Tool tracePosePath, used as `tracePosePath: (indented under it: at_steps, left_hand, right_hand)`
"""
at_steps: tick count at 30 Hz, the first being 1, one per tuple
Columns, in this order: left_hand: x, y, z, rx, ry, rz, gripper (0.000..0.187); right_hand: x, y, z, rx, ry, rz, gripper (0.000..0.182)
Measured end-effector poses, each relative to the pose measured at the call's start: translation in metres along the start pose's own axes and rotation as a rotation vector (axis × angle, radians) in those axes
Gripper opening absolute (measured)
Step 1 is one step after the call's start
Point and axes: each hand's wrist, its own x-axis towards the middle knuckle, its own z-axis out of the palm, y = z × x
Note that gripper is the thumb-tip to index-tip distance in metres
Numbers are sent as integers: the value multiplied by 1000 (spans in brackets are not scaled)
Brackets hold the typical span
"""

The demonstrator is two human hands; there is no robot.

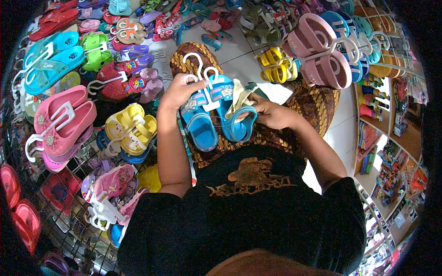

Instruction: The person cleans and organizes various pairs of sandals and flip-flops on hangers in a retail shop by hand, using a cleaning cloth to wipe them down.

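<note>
A pair of blue children's sandals [202, 131] with patterned straps is held over my lap, joined by a white plastic hanger [212, 105]. My left hand [178, 93] is closed on the toe end of the left sandal, with the thumb by the hanger. At the right sandal, my right hand [275, 113] grips a cream cloth [238, 97] that lies against the strap and side. Some of the right fingers are hidden by the cloth and the sandal.
Wire racks on the left carry pink shoes [64, 112], yellow sandals [131, 129] and turquoise sandals [54, 60]. Mauve sandals [317, 50] hang at the upper right. Yellow sandals lie ahead on the tiled floor [232, 43]. Shelves [391, 133] with goods stand right.
</note>
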Motion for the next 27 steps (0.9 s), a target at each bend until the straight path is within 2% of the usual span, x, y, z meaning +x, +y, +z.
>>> tracePosePath:
  at_steps: [2, 4, 7, 10, 13, 15, 17, 18, 22, 27]
  left_hand:
    - [0, -2, 0, -95, 35, -14, 17]
    - [0, 1, 0, -190, 57, -16, 17]
    - [3, -3, -4, -158, 61, -11, 16]
    - [5, -7, -6, -177, 69, -21, 16]
    - [5, 0, -4, -198, 68, -18, 16]
    - [4, 2, -2, -209, 64, -6, 15]
    - [5, 2, 0, -224, 56, 22, 14]
    - [6, -2, -1, -204, 52, 10, 14]
    - [10, -6, -3, -157, 47, 1, 13]
    - [3, -1, 0, -250, 51, 2, 13]
  right_hand:
    - [-2, 12, -2, -21, 49, 56, 51]
    - [-1, 9, -3, 355, 160, 292, 54]
    - [-1, 7, -7, 537, 288, 438, 60]
    - [2, 6, -5, 499, 424, 403, 61]
    - [11, 18, -1, 474, 658, 251, 65]
    - [17, 7, -6, 526, 684, 251, 66]
    - [20, 13, -21, 333, 572, 239, 67]
    - [25, 12, -21, 388, 582, 242, 61]
    - [49, -1, -26, -273, 348, -29, 56]
    - [50, 17, -38, -420, 204, 225, 56]
